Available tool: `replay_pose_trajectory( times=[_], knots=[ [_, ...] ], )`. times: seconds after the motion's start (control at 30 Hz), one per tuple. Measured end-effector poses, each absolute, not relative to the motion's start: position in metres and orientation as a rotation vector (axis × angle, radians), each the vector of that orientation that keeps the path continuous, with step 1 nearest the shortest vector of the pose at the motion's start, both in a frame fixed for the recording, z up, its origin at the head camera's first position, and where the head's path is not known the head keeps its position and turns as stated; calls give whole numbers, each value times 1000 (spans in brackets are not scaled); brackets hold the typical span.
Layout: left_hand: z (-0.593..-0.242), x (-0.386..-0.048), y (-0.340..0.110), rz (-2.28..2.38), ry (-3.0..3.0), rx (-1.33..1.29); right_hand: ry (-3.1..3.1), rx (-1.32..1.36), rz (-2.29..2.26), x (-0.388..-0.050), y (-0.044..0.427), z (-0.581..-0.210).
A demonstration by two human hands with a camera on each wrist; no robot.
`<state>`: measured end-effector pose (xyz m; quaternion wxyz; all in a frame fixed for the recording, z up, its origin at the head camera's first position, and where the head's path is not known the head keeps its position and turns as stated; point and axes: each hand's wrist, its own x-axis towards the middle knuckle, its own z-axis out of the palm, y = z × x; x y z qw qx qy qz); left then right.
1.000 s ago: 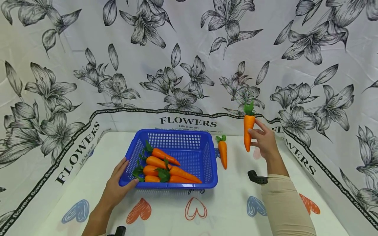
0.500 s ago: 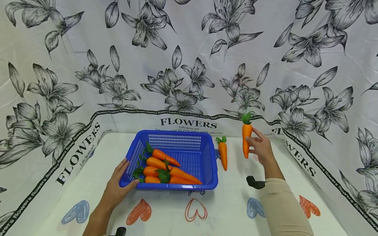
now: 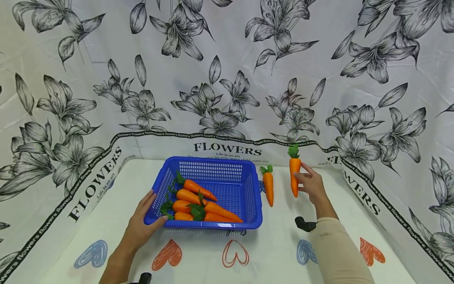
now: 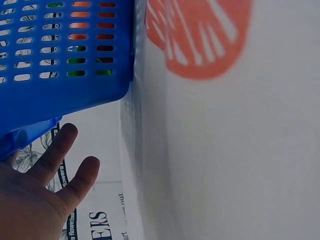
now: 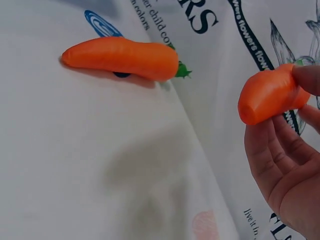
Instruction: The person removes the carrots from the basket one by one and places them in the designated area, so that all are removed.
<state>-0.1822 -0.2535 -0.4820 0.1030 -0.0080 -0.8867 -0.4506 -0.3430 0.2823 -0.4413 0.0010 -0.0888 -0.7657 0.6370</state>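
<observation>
1. At the far left, the white backdrop [image 3: 25, 47], printed with black line-drawn lilies, slopes down beside the white tabletop, its lettering reading FLOWERS
2. Near the tabletop's left edge lies a printed blue heart [image 3: 91, 254], with a red scribbled heart [image 3: 168, 255] farther right, in front of the basket
3. The left hand [image 3: 139, 227] is spread wide at the near left corner of the basket, fingers straight along its left side and thumb set apart on the front rim; the left wrist view shows two fingers stretched out, clear of the slotted wall
4. The blue plastic basket [image 3: 230, 225] stands on the white tabletop [image 3: 276, 252], its walls and floor perforated
5. Inside it, the piled carrots [image 3: 216, 209] lie in the left and near part, green leaves mostly toward the left, orange tips pointing right
6. Just beside the basket's right wall, the lone carrot [image 3: 268, 187] lies on the tabletop, leaves at the far end, tip toward the person
7. Farther right, the upright carrot [image 3: 294, 175] hangs above the tabletop, leaves up and tip down
8. The right hand [image 3: 313, 183] pinches it between thumb and fingers from the right side
9. Below, a black wrist device [image 3: 305, 225] juts from the beige sleeve [image 3: 340, 250]
</observation>
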Motion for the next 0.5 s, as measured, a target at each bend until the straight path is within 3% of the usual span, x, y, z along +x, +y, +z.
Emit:
replay_pose_trajectory(
  times=[0.5],
  knots=[
    [-482,-182,-254,-1324,-2618,-21,-2493,-382,1975,-347,285,-466]
  ],
)
